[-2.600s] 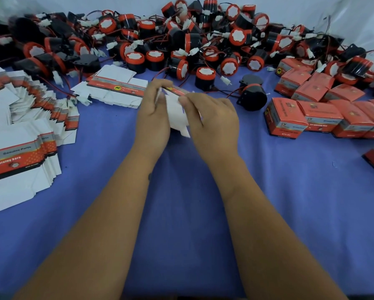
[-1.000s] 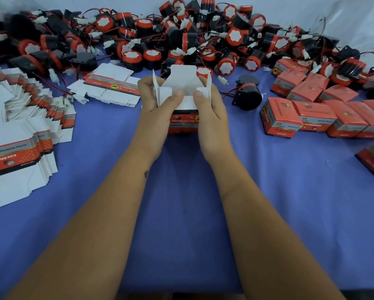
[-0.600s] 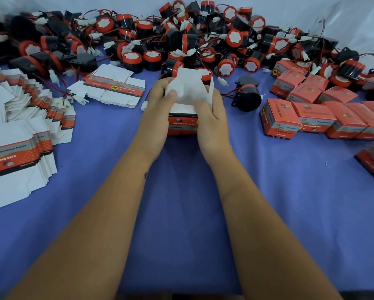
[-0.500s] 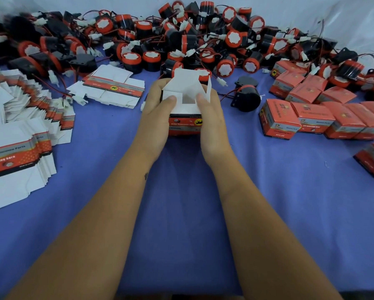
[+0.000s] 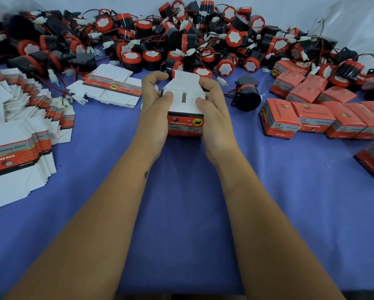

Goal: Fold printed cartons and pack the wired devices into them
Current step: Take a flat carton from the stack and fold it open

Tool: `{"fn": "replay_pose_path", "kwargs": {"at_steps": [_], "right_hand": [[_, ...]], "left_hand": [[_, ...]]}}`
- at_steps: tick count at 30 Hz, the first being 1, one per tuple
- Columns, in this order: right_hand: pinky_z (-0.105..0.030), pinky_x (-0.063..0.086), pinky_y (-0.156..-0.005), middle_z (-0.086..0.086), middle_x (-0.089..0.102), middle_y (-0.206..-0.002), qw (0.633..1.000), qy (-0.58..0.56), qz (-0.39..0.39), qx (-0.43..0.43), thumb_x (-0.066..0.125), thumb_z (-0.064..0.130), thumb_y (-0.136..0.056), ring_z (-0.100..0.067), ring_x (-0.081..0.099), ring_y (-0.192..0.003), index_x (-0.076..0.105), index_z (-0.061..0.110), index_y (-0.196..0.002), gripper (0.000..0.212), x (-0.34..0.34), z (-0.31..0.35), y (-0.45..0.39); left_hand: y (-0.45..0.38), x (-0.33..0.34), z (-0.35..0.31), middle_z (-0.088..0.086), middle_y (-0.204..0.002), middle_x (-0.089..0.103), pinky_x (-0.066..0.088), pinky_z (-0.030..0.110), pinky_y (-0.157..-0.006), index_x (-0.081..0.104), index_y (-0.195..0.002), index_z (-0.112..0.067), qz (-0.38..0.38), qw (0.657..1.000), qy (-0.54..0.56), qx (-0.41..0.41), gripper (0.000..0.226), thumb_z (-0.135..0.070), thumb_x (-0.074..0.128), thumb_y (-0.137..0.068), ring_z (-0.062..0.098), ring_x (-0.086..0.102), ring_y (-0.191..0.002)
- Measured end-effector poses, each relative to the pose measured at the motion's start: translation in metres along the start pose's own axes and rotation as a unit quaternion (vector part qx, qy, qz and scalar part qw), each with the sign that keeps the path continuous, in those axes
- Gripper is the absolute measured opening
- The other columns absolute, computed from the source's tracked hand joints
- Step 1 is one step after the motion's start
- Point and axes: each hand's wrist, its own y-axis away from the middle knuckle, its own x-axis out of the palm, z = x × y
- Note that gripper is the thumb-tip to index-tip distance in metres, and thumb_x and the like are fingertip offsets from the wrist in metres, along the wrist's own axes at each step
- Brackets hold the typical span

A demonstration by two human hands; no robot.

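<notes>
While a blue cloth-covered table (image 5: 181,213) fills most of the view, a wide heap of black-and-red round wired devices (image 5: 181,40) runs along its far edge. To the left lies a fanned stack of flat white-and-red printed carton blanks (image 5: 19,135), with a smaller bundle of flat blanks (image 5: 108,89) nearer the middle. To the right sit rows of closed red printed cartons (image 5: 311,118), and a single black round wired device (image 5: 246,96) lies between them and the hands.

In the middle, a part-folded red-and-white printed carton (image 5: 185,113) stands upright on the cloth, its open end facing up and its printed red side facing the near edge, lettering upside down. Its white top flaps are folded in, with one tuck flap rising on the far side. No long axis stands out; it looks about cubic.

The left hand (image 5: 154,109) grips the carton's left side, thumb pressing a flap, fingers curled behind. The right hand (image 5: 214,111) grips the right side likewise, so the carton sits directly between both hands.
</notes>
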Motion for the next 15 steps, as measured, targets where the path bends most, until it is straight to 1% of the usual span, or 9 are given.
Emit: {"fn": "replay_pose_path", "kwargs": {"at_steps": [2, 4, 6, 7, 9, 11, 15], "right_hand": [[-0.027, 0.051, -0.065, 0.010, 0.063, -0.085, 1.000, 0.005, -0.021, -0.003, 0.038, 0.005, -0.098, -0.011, 0.059, -0.079, 0.060, 0.029, -0.093, 0.034, 0.0010, 0.0014, 0.0013], [-0.026, 0.050, -0.060, 0.005, 0.062, -0.084, 1.000, 0.005, -0.025, 0.004, 0.042, 0.006, -0.097, -0.012, 0.058, -0.077, 0.061, 0.022, -0.083, 0.029, 0.0014, 0.0027, 0.0024], [-0.023, 0.047, -0.054, 0.007, 0.059, -0.074, 1.000, -0.010, -0.021, 0.020, 0.049, 0.008, -0.093, -0.009, 0.058, -0.069, 0.057, 0.020, -0.072, 0.026, 0.0010, 0.0045, 0.0028], [-0.022, 0.047, -0.052, 0.008, 0.059, -0.072, 1.000, -0.010, -0.021, 0.020, 0.052, 0.009, -0.092, -0.007, 0.058, -0.065, 0.056, 0.020, -0.069, 0.025, 0.0002, 0.0050, 0.0028], [-0.023, 0.049, -0.054, 0.006, 0.061, -0.078, 1.000, 0.018, -0.021, 0.010, 0.053, 0.006, -0.092, -0.006, 0.060, -0.067, 0.059, 0.020, -0.075, 0.023, -0.0007, 0.0050, 0.0031], [-0.023, 0.051, -0.057, 0.002, 0.063, -0.086, 0.999, 0.039, -0.022, 0.010, 0.053, 0.002, -0.091, -0.007, 0.062, -0.072, 0.062, 0.019, -0.087, 0.020, -0.0021, 0.0046, 0.0031], [-0.027, 0.053, -0.065, 0.000, 0.062, -0.094, 0.998, 0.059, -0.039, 0.001, 0.055, -0.007, -0.085, -0.015, 0.059, -0.085, 0.060, 0.021, -0.096, 0.030, -0.0049, 0.0062, 0.0011]], "left_hand": [[0.0001, -0.0012, 0.0000, -0.013, -0.092, 0.063, 0.053, 0.026, -0.060, 0.049, -0.102, -0.036, -0.005, 1.000, -0.016, 0.001, 0.024, -0.014, 0.037, -0.103, 0.003, 0.065, -0.079], [0.0006, -0.0014, 0.0008, -0.019, -0.083, 0.059, 0.050, 0.021, -0.055, 0.048, -0.092, -0.031, -0.015, 1.000, -0.022, -0.004, 0.022, -0.023, 0.034, -0.106, -0.004, 0.062, -0.071], [0.0020, -0.0014, 0.0030, -0.016, -0.083, 0.057, 0.049, 0.017, -0.053, 0.047, -0.088, -0.030, -0.022, 1.000, -0.012, -0.017, 0.024, -0.031, 0.033, -0.106, -0.008, 0.061, -0.067], [0.0031, -0.0014, 0.0031, -0.015, -0.084, 0.057, 0.049, 0.017, -0.053, 0.048, -0.087, -0.031, -0.016, 1.000, 0.000, -0.024, 0.022, -0.033, 0.035, -0.105, -0.007, 0.062, -0.068], [0.0026, -0.0025, 0.0031, -0.014, -0.084, 0.059, 0.050, 0.019, -0.054, 0.047, -0.088, -0.032, 0.016, 0.999, 0.010, -0.030, 0.008, -0.028, 0.047, -0.095, -0.003, 0.064, -0.070], [0.0016, -0.0033, 0.0022, -0.013, -0.087, 0.058, 0.050, 0.020, -0.055, 0.046, -0.090, -0.033, 0.029, 0.999, -0.007, -0.025, 0.015, -0.021, 0.052, -0.084, -0.002, 0.064, -0.072], [0.0019, -0.0023, 0.0019, -0.016, -0.084, 0.057, 0.050, 0.020, -0.057, 0.049, -0.092, -0.031, 0.015, 1.000, -0.025, 0.007, 0.024, -0.010, 0.053, -0.079, -0.003, 0.060, -0.073]]}}
